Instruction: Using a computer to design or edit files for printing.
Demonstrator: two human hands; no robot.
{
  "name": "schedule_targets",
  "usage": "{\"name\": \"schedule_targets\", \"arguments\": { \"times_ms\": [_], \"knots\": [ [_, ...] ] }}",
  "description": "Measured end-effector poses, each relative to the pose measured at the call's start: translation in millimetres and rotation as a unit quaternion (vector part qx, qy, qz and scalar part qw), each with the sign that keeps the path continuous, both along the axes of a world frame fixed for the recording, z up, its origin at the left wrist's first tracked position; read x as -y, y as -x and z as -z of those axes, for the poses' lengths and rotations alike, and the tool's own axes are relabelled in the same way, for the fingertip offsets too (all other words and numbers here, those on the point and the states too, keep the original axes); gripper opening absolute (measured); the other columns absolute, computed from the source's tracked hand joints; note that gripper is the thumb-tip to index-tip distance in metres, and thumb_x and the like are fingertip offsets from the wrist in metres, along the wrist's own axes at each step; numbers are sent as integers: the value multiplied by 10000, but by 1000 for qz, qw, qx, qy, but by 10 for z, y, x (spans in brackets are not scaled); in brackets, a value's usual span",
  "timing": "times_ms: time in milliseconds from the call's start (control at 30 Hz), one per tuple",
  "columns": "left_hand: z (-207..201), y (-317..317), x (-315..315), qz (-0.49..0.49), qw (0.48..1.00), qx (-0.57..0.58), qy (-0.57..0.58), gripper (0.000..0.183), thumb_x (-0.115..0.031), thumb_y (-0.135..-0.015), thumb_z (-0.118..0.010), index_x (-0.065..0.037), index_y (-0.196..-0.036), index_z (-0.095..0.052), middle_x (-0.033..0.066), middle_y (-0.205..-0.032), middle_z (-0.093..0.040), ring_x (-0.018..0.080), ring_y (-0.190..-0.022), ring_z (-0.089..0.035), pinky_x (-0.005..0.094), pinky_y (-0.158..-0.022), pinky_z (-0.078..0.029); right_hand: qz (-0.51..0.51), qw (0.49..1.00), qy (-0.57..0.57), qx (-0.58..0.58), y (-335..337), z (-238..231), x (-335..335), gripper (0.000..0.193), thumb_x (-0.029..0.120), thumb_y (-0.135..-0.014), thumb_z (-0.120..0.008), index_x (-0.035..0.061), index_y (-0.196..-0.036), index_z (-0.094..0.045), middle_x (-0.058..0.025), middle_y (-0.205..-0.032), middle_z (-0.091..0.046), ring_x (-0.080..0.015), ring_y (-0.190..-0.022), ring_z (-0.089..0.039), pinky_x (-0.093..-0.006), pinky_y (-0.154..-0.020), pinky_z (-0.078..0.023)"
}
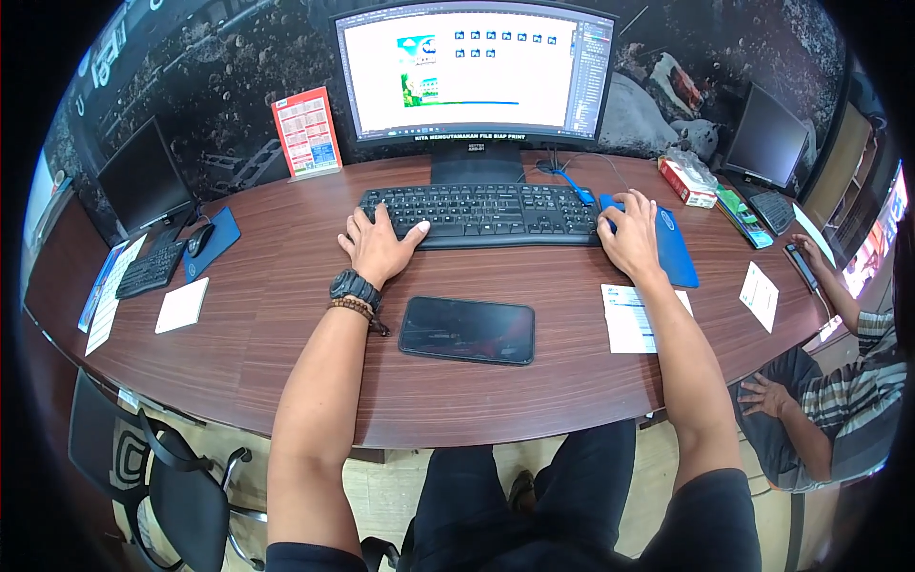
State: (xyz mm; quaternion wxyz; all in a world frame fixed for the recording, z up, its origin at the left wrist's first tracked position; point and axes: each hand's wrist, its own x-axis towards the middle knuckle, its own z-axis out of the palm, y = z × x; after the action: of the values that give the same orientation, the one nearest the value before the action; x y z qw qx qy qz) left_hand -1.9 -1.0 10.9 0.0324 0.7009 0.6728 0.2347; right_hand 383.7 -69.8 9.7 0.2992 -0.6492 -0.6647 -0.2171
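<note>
My left hand (378, 246) rests at the left end of a black keyboard (477, 229), its fingers spread over the keys and the thumb stretched to the right. On the wrist are a black watch and a beaded bracelet. My right hand (631, 236) is curled over a computer mouse on a blue mouse pad (679, 255), just right of the keyboard; the palm and fingers hide nearly all of the mouse. Behind the keyboard a wide monitor (496, 76) shows a white canvas with colourful pictures and rows of small icons.
A black phone (467, 330) lies between my forearms. Printed paper (629, 319) sits partly under my right forearm. A red-and-white desk calendar (307, 133) and small box (686, 181) flank the monitor. Another person's hand (808, 257) holds a phone at the right. An office chair (181, 477) stands lower left.
</note>
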Motion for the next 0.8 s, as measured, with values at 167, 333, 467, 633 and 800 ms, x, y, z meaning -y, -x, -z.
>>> {"name": "schedule_targets", "arguments": {
  "times_ms": [167,333,467,633,800],
  "knots": [
    [20,23,-5,3,1000,-2,-1,968,-698,-864,-580,28,-1475,-385,325,-1491,-298,469,-1445,-199,667,-1146,-121,-9,1000,-3,-9,32,-5,16,179,206,-864,-645,62,-886,-750,-154,-1252,-577,-357,-1327,-410,-606,-1147,-249],
    [34,16,-14,7,1000,-2,-3,957,-703,-864,-572,17,-1469,-395,323,-1485,-304,472,-1439,-204,683,-1146,-111,-12,1000,-9,-12,9,4,26,173,200,-858,-650,60,-886,-748,-154,-1240,-585,-356,-1319,-418,-602,-1143,-256],
    [40,24,-6,4,1000,0,0,960,-710,-864,-566,14,-1472,-396,327,-1500,-292,475,-1450,-185,682,-1147,-107,-22,1000,-6,-15,8,13,23,159,192,-854,-655,61,-877,-743,-152,-1235,-585,-359,-1315,-421,-598,-1137,-265],
    [35,13,1,7,1000,0,7,967,-719,-864,-558,12,-1476,-393,338,-1508,-277,487,-1451,-173,683,-1148,-100,-26,999,-12,-14,-26,34,10,144,181,-847,-665,63,-887,-737,-148,-1219,-580,-355,-1293,-437,-600,-1135,-267],
    [40,20,-5,3,1000,0,4,955,-708,-869,-561,14,-1473,-397,341,-1507,-276,492,-1449,-173,686,-1145,-100,-12,999,-13,-41,-104,18,-12,161,188,-845,-664,61,-916,-732,-146,-1214,-581,-361,-1258,-471,-538,-1107,-324]
  ]
}}
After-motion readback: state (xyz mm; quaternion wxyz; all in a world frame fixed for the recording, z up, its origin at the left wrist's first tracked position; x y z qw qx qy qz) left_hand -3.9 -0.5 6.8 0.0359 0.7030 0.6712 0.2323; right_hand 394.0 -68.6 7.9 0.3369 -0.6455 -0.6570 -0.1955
